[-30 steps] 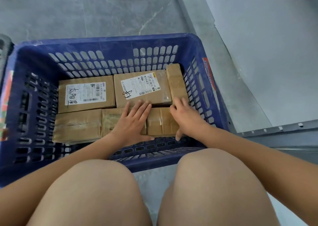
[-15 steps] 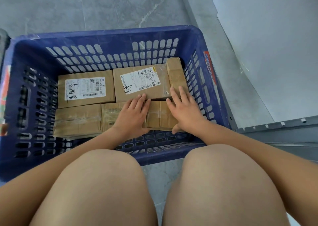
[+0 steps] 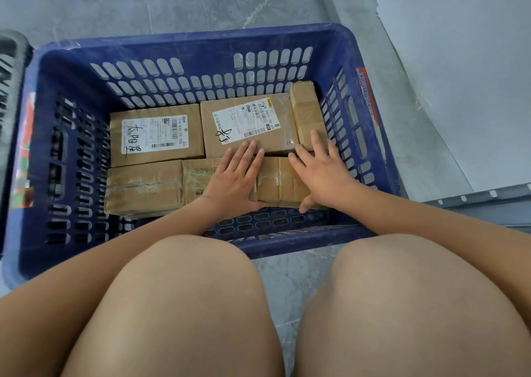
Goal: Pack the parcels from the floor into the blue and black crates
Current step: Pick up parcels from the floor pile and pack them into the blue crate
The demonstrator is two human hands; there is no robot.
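Note:
The blue crate (image 3: 184, 43) stands on the floor in front of my knees, with several brown cardboard parcels lying flat on its bottom. Two labelled parcels lie at the back: one on the left (image 3: 155, 134), one in the middle (image 3: 250, 121). A narrow parcel (image 3: 306, 109) stands along the right wall. A taped parcel (image 3: 143, 188) fills the front left. My left hand (image 3: 234, 180) and my right hand (image 3: 321, 172) press flat, fingers straight, on the front right parcel (image 3: 277, 185).
The edge of a dark crate (image 3: 11, 58) shows at the far left. Grey tiled floor (image 3: 143, 6) lies behind the blue crate. A pale wall (image 3: 459, 60) and a metal rail (image 3: 482, 201) close off the right side. My bare knees fill the foreground.
Both hands have slid a little further onto the front right parcel, fingertips now reaching the back parcels. The view has shifted slightly; the parcels have not moved.

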